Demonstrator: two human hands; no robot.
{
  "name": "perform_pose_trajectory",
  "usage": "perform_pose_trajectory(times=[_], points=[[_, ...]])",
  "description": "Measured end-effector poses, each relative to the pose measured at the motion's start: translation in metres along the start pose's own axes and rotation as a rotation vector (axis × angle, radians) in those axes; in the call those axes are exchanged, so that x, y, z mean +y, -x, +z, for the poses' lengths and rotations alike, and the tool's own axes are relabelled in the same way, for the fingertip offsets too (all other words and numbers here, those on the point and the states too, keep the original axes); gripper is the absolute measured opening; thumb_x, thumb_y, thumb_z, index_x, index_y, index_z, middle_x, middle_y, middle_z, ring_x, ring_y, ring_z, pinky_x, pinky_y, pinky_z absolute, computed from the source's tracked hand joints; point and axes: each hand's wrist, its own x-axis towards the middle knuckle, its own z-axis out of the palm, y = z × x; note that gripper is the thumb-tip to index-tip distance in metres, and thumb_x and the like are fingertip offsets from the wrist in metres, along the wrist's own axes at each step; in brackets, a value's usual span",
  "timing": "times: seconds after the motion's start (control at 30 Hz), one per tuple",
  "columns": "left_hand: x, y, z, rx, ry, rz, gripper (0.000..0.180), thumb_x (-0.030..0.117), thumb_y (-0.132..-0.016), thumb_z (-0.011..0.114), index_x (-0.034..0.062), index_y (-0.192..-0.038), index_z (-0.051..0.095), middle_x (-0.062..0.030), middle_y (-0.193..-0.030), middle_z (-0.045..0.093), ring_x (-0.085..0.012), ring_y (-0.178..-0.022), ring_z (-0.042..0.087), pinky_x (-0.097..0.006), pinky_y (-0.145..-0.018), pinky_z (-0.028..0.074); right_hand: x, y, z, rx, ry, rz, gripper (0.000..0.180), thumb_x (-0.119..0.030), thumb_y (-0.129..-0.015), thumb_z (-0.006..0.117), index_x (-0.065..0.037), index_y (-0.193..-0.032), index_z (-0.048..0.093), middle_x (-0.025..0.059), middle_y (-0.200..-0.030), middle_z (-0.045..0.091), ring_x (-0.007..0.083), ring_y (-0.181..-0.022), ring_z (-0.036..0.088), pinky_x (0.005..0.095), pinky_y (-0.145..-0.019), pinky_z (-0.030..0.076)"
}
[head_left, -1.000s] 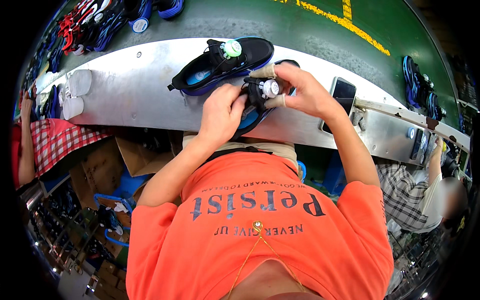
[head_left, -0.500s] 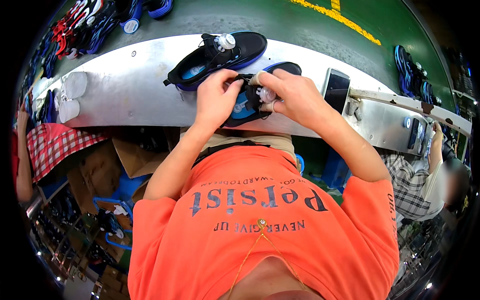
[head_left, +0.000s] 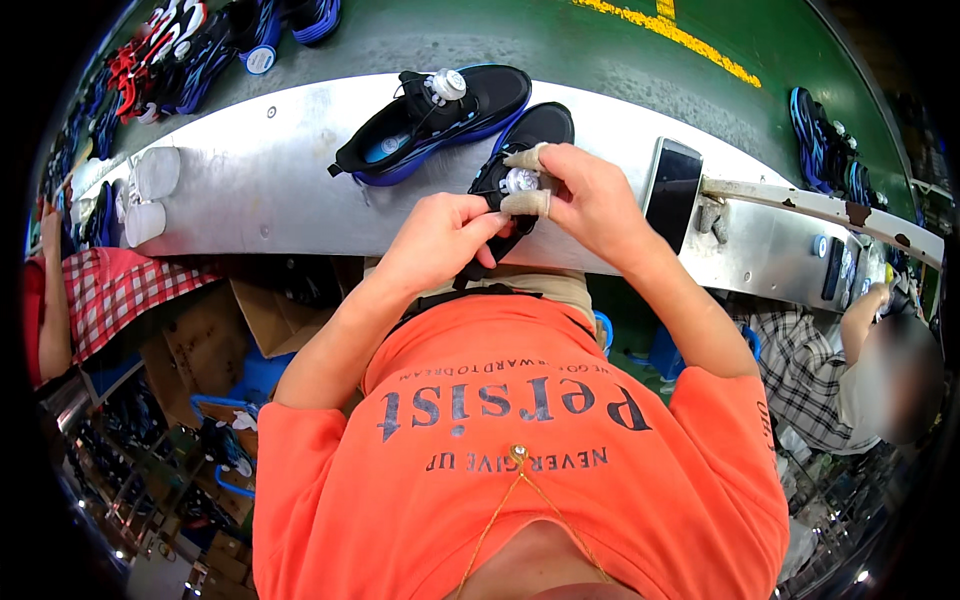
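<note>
Black sneaker (head_left: 520, 150) with a blue sole and a round white dial closure (head_left: 519, 181) is held between both hands at the near edge of the metal workbench (head_left: 250, 190), toe pointing away from the person, heel toward the chest. Right hand (head_left: 590, 195) is closed around the shoe from its right side, taped thumb (head_left: 527, 203) and taped forefinger (head_left: 527, 158) pinching on either side of the dial; the tape looks like protection for repeated gripping, judging by its placement on the contact fingers only. Left hand (head_left: 440, 235) is curled narrow, fingertips meeting at the shoe's tongue area just left of the dial, probably steadying the upper or a lace wire; exact contact is too small to tell. Holding the shoe off the bench and close to the body puts the dial right under the eyes.

Beyond the left hand, a matching second sneaker (head_left: 435, 120) lies on its side on the bench, its own dial facing up, well apart from both hands. Just right of the right hand, a dark smartphone (head_left: 672, 192) lies flat on the bench. Farther left of the left hand sit two white cups (head_left: 150, 195) on their sides. More shoes (head_left: 200, 50) lie on the green floor beyond the bench. A co-worker in a plaid shirt (head_left: 800, 370) is far right, another person in a red check sleeve (head_left: 110, 295) far left.
</note>
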Motion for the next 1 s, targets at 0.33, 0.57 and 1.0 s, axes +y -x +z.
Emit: perform_pose_trajectory(times=[0.33,0.57,1.0], points=[[0.003,0.003,0.001,-0.006,0.020,0.002,0.025,0.022,-0.090,0.059,-0.0015,-0.087,0.067,-0.0075,-0.069,0.064,-0.0116,-0.060,0.063,-0.027,-0.056,0.046,-0.008,-0.011,-0.008,-0.055,0.007,0.083,0.035,-0.020,-0.075,0.075,-0.009,-0.108,0.067,0.0043,-0.073,0.056,0.0136,-0.061,0.049,0.0270,-0.060,0.044],[0.010,-0.005,-0.102,0.744,-0.492,0.483,0.022,0.013,-0.088,0.060,0.0046,-0.108,0.067,-0.0059,-0.096,0.068,-0.0143,-0.087,0.061,-0.026,-0.074,0.046,-0.008,-0.082,-0.044,-0.116,-0.028,-0.181,0.051,-0.008,-0.082,0.065,-0.014,-0.131,0.054,0.0060,-0.106,0.057,0.0166,-0.093,0.053,0.0281,-0.085,0.043],[-0.035,-0.027,-0.057,0.753,-0.177,0.385,0.016,0.014,-0.084,0.062,0.0001,-0.089,0.066,-0.0131,-0.077,0.062,-0.0267,-0.067,0.060,-0.035,-0.063,0.046,-0.014,-0.093,0.011,-0.232,0.001,-0.344,0.057,-0.008,-0.065,0.077,-0.014,-0.119,0.059,0.0079,-0.096,0.054,0.0242,-0.088,0.054,0.0337,-0.077,0.047]])
